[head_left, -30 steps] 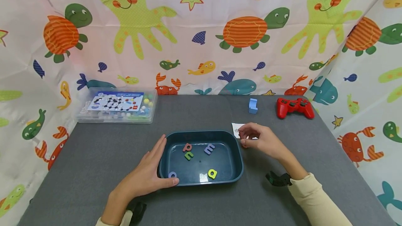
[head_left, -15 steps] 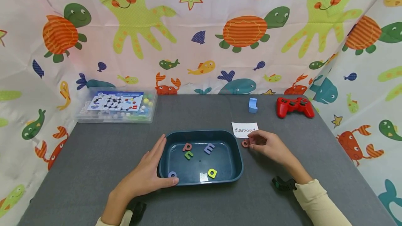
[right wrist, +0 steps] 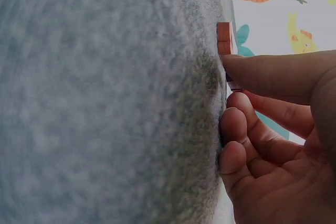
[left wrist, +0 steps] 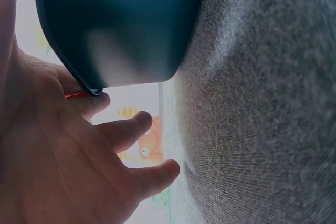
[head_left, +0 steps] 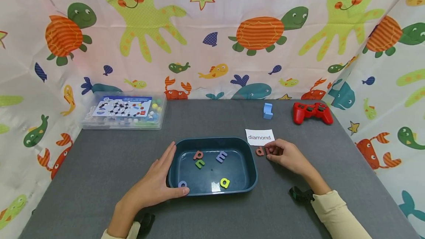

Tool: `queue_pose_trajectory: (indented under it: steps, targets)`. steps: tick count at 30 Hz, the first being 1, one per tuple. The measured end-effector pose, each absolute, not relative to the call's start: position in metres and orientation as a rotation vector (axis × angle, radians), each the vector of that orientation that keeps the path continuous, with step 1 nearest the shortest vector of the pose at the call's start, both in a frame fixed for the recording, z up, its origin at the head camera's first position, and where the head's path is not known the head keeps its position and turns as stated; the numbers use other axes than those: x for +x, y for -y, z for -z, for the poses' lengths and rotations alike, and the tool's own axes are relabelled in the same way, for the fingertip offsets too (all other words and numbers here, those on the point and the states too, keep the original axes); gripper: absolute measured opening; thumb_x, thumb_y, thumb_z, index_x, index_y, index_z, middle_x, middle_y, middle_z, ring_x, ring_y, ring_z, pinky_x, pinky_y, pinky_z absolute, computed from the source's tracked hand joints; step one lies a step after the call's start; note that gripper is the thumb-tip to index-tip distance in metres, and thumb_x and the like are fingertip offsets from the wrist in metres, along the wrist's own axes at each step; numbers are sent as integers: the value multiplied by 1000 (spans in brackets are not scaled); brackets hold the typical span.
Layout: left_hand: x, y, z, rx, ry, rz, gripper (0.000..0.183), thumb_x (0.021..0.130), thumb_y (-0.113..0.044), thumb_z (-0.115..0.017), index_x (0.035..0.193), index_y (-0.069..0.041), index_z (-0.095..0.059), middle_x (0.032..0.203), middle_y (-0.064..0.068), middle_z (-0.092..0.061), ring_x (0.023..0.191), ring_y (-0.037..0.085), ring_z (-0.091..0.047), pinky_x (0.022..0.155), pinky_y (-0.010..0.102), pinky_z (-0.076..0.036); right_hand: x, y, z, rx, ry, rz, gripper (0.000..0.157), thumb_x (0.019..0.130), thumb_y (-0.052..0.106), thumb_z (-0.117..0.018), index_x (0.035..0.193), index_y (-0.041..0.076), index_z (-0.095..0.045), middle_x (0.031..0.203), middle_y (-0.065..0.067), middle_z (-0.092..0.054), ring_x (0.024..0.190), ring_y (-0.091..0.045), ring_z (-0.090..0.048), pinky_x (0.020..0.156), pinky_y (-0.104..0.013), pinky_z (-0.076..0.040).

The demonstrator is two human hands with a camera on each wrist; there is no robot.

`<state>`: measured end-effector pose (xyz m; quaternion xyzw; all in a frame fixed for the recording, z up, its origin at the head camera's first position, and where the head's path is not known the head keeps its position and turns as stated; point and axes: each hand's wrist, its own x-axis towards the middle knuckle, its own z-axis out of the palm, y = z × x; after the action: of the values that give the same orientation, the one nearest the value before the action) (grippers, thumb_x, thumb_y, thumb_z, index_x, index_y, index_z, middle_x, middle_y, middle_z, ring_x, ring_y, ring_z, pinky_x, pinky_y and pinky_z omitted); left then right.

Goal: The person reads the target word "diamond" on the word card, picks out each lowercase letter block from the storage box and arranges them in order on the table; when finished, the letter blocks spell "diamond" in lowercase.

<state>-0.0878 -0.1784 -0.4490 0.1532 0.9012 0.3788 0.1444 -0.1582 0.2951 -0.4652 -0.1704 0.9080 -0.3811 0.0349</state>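
In the head view, my left hand (head_left: 156, 178) lies along the left side of a dark teal tray (head_left: 212, 191), thumb over its near rim and fingers straight. The left wrist view shows those fingers (left wrist: 123, 132) stretched out by the tray wall. To the right, my right hand (head_left: 289, 156) pinches a small dark red letter (head_left: 267, 151) down at the table, mostly covered by the fingertips. A brownish-red letter d (head_left: 259, 152) lies just left of it. Both are below a white card (head_left: 259, 136) printed "diamond".
Inside the tray lie a purple m (head_left: 221, 157), a green n (head_left: 200, 163), a yellow letter (head_left: 224, 183) and others. A clear plastic case (head_left: 124, 111) stands back left. A blue block (head_left: 267, 111) and a red game controller (head_left: 312, 113) sit back right.
My right hand has moved right and slightly down from over the card, uncovering the word and the letter d. It now holds the dark red letter beside the d. My left hand has stayed put.
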Motion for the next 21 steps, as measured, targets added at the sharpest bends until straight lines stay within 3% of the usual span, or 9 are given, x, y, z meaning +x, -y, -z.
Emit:
queue_pose_trajectory:
  steps: [21]
  targets:
    - [-88, 177, 448, 411, -2606, -1072, 130, 83, -69, -82, 174, -25, 0, 180, 2, 1, 161, 43, -14, 121, 77, -4, -163, -291, 468, -540, -2812, 1128, 26, 94, 2, -81, 119, 3, -76, 96, -2, -62, 85, -18, -55, 71, -28, -46]
